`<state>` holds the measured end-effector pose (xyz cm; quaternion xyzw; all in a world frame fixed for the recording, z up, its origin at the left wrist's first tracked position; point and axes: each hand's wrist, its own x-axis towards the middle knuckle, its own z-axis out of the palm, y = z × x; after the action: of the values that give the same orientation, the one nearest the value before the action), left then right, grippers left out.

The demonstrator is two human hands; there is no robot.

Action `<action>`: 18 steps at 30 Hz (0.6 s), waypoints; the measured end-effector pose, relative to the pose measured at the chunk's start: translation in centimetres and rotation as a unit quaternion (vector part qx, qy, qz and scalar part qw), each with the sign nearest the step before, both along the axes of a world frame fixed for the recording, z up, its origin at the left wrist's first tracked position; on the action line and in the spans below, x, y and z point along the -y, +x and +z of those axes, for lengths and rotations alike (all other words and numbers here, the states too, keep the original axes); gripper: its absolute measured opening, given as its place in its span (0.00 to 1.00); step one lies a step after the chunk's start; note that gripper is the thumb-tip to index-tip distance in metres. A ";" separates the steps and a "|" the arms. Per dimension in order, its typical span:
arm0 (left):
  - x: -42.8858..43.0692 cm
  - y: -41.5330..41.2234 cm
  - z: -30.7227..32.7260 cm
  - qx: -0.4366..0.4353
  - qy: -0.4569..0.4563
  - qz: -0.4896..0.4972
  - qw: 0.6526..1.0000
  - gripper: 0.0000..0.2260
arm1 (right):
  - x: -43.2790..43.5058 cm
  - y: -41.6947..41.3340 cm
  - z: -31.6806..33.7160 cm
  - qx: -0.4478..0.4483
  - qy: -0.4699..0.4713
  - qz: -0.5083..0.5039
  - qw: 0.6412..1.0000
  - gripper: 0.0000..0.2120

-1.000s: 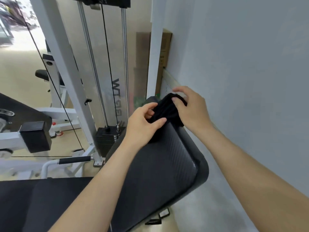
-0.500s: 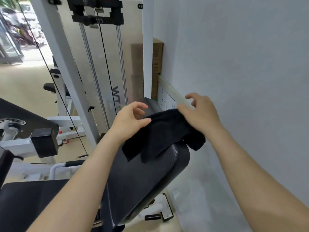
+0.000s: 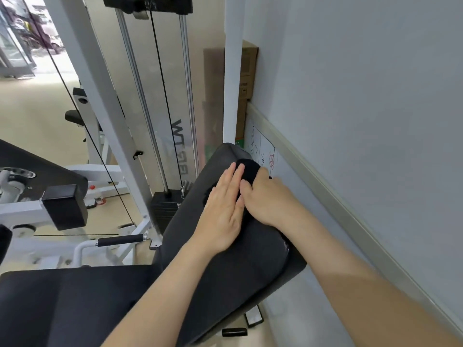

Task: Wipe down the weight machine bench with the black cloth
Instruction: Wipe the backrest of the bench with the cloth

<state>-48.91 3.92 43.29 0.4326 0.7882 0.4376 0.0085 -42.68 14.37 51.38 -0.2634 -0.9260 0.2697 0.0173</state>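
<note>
The black padded backrest of the weight machine bench (image 3: 225, 266) slopes up from the flat seat (image 3: 75, 304) toward the wall. The black cloth (image 3: 248, 169) lies bunched near the backrest's top end, mostly covered by my hands. My left hand (image 3: 223, 211) presses flat on it, fingers together and stretched out. My right hand (image 3: 268, 199) is curled over the cloth's right side, gripping it. Only the far tip of the cloth and a dark edge left of my left hand show.
A grey wall with a rail (image 3: 313, 176) runs close along the right of the bench. The white machine frame (image 3: 107, 116), guide rods, cable and weight stack (image 3: 165, 206) stand just left. A black handle (image 3: 120, 240) and another padded arm (image 3: 62, 206) lie lower left.
The cloth was spread between both hands above the backrest; now it is pressed down on the pad near its top, with my left hand flattened and both hands side by side.
</note>
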 end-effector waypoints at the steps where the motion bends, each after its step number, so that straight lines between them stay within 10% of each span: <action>1: -0.3 -1.6 -0.1 0.000 0.001 0.007 1.000 0.23 | -0.2 -1.8 -0.1 0.003 0.002 -0.004 1.000 0.24; 14: -4.4 -16.3 -0.2 0.153 0.026 0.104 0.982 0.16 | -3.3 -17.7 1.1 0.090 -0.016 0.033 0.995 0.16; 18: -4.2 -16.0 0.4 0.134 0.038 0.149 0.979 0.15 | -4.3 -15.7 0.4 -0.030 -0.078 0.035 0.996 0.16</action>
<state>-64.94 8.13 43.65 0.2481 0.8181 0.5178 0.0319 -58.40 18.70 51.74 -0.2238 -0.9099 0.3490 0.0148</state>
